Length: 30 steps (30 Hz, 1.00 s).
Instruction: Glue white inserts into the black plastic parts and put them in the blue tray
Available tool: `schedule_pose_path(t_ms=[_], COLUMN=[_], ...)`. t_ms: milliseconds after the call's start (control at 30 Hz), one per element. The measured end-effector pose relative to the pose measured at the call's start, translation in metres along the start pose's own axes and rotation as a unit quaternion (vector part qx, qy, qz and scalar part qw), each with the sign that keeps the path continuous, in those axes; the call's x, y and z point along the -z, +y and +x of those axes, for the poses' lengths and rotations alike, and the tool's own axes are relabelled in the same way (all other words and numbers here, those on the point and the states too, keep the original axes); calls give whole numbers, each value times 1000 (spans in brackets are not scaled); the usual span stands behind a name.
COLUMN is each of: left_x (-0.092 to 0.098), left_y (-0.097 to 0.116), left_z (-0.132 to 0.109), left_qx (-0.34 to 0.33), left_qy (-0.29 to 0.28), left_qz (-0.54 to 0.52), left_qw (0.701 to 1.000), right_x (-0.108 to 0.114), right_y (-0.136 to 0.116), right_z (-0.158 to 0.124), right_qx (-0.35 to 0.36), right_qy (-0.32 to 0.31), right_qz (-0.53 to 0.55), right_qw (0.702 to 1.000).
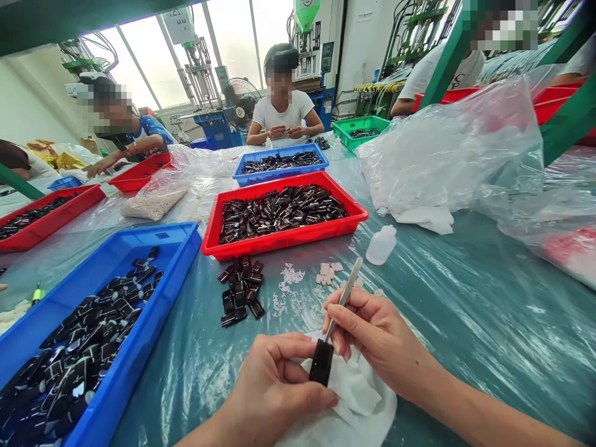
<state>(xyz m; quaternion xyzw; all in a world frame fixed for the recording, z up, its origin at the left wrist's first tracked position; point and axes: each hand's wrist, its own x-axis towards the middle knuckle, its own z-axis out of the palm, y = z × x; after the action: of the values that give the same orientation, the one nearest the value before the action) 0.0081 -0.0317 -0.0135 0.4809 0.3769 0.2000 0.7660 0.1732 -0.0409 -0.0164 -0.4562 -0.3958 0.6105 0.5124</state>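
My left hand (284, 379) pinches a small glossy black plastic piece (321, 362) between thumb and fingers. My right hand (372, 335) grips slim metal tweezers (347, 290) like a pen, slanting down, with their tip at the top end of the black piece. Exactly how the tip meets the piece is hidden. Under both hands lies a crumpled white cloth (356, 391). Beyond them are a small heap of similar black pieces (241, 288), white scraps (291, 274) and a few small pale blocks (326, 273).
A red tray (284, 239) full of black pieces stands ahead, with a blue tray (153, 335) at left. A white squeeze bottle (380, 244) stands right of the red tray. A big clear bag (447, 161) lies at back right. Other people sit around the table.
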Motion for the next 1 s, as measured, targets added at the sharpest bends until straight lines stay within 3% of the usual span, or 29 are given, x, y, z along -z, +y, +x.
schedule_pose_path(t_ms=[300,467,533,600,700,767,1000], left_x=[0,3,2,0,-2,-3,3], left_y=[-2,-9,-9,-8,-6,-6,-8], left_z=[0,3,2,0,-2,-3,-1], left_qx=[2,-16,-45,-91,-158,-172,-162], left_qy=[22,52,63,63,50,48,30], left_qz=[-38,-83,-92,-92,-93,-91,-59], left_qw=[999,995,993,990,982,980,985], right_x=[4,19,23,24,21,18,19], right_y=[-11,-27,-32,-33,-24,-14,4], right_z=[0,4,5,5,5,4,-4], right_qx=[43,106,106,84,65,68,87], right_qy=[16,94,114,76,-24,-48,-39], right_qz=[-35,-30,-64,-173,-412,-502,-590], right_qw=[998,989,986,978,909,861,802])
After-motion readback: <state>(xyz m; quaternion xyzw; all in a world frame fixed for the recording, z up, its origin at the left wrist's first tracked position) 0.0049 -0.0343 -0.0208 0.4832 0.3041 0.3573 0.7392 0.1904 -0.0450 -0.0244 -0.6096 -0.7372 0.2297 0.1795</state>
